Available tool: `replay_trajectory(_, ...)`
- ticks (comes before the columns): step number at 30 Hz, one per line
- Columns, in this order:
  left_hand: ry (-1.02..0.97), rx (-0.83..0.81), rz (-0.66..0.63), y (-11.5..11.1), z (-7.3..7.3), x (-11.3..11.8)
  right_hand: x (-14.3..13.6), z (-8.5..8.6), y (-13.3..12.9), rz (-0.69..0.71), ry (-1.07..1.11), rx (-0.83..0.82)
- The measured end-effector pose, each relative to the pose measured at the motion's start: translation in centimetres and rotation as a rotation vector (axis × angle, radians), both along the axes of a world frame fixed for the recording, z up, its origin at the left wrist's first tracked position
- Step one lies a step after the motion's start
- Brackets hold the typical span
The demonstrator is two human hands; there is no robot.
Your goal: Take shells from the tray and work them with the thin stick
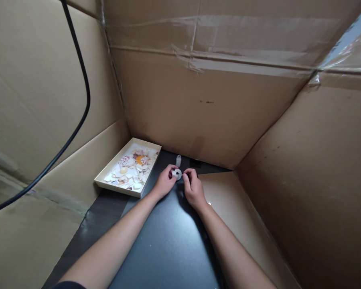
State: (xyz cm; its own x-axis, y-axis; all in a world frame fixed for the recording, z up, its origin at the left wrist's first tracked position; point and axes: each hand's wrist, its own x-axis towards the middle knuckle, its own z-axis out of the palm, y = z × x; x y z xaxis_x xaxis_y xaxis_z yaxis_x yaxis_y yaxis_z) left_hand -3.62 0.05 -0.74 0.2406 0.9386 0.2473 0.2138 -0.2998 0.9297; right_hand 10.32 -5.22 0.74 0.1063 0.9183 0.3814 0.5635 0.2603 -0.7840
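Observation:
My left hand [166, 179] is closed around the edge of a small whitish, ring-like piece [177, 174] with a dark spot or hole at its middle. Just to the right of that piece is my right hand [193, 187], thumb and forefinger pinched together; whatever is between them is too small to make out. Behind both hands stands a small pale bottle [178, 160], upright on the dark table. Left of my left hand lies a shallow cream box [117, 186] with many seashells [132, 168] in it, mostly white, one orange.
The dark table [165, 245] runs beneath my forearms. A flat cardboard sheet [228, 200] lies on the right. Taped cardboard walls [180, 92] enclose the back and sides. A black cable [86, 80] hangs down the left side. A small black item [195, 163] lies near the back wall.

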Motion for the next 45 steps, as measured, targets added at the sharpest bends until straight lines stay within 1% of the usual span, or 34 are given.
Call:
replay_trajectory(3,-0.007,0.000,0.007,0.0,0.0,0.0,0.0,-0.1,0.0,-0.063,0.001,-0.013)
replay_trajectory(7,-0.017,0.006,0.007,0.0,0.0,0.1,-0.1,0.0,-0.1,0.027,0.005,0.009)
replay_trajectory(8,-0.020,0.009,0.009,0.0,0.0,0.1,-0.1,0.0,-0.1,0.030,-0.008,-0.002)
replay_trajectory(11,-0.028,0.021,0.011,0.0,-0.1,0.0,-0.1,0.1,-0.2,-0.037,-0.019,-0.025)
replay_trajectory(12,-0.028,0.030,0.010,0.0,-0.1,0.0,-0.1,0.1,-0.2,-0.038,-0.011,-0.020)
replay_trajectory(15,-0.022,0.058,0.018,0.0,0.0,0.0,-0.1,0.1,-0.3,0.023,-0.009,-0.005)
replay_trajectory(16,-0.022,0.060,0.022,0.0,0.0,0.0,-0.1,0.2,-0.3,0.024,-0.022,-0.012)
replay_trajectory(19,-0.024,0.045,0.030,-0.1,0.2,-0.1,-0.3,0.2,-0.3,-0.033,-0.042,-0.030)
replay_trajectory(20,-0.027,0.037,0.029,-0.1,0.2,-0.1,-0.3,0.2,-0.3,-0.026,-0.036,-0.027)
replay_trajectory(23,-0.046,0.019,0.032,0.0,0.1,-0.1,-0.3,0.3,-0.3,0.047,-0.026,-0.014)
replay_trajectory(24,-0.057,0.012,0.037,0.1,0.0,-0.1,-0.3,0.2,-0.3,0.043,-0.032,-0.020)
replay_trajectory(27,-0.087,-0.005,0.046,0.2,-0.2,0.0,-0.2,0.1,-0.2,-0.026,-0.033,-0.034)
replay_trajectory(29,-0.091,-0.001,0.039,0.2,-0.3,0.0,-0.3,0.1,-0.2,0.003,-0.022,-0.022)
replay_trajectory(31,-0.085,0.030,0.041,0.1,-0.2,-0.1,-0.3,0.0,-0.3,0.046,-0.030,-0.018)
replay_trajectory(32,-0.075,0.058,0.048,0.1,0.0,-0.2,-0.4,0.0,-0.3,0.044,-0.043,-0.023)
replay_trajectory(35,0.011,0.155,0.054,-0.2,0.4,-0.3,-0.5,0.0,-0.2,-0.015,-0.068,-0.036)
replay_trajectory(37,0.073,0.196,0.028,-0.5,0.6,-0.2,-0.6,-0.1,-0.2,-0.005,-0.055,-0.028)
replay_trajectory(41,0.132,0.273,-0.044,-1.3,0.9,0.1,-0.7,-0.1,-0.1,0.076,0.010,-0.005)
replay_trajectory(45,0.216,0.358,-0.097,-1.7,1.1,0.2,-0.5,0.1,-0.2,0.081,0.012,-0.007)
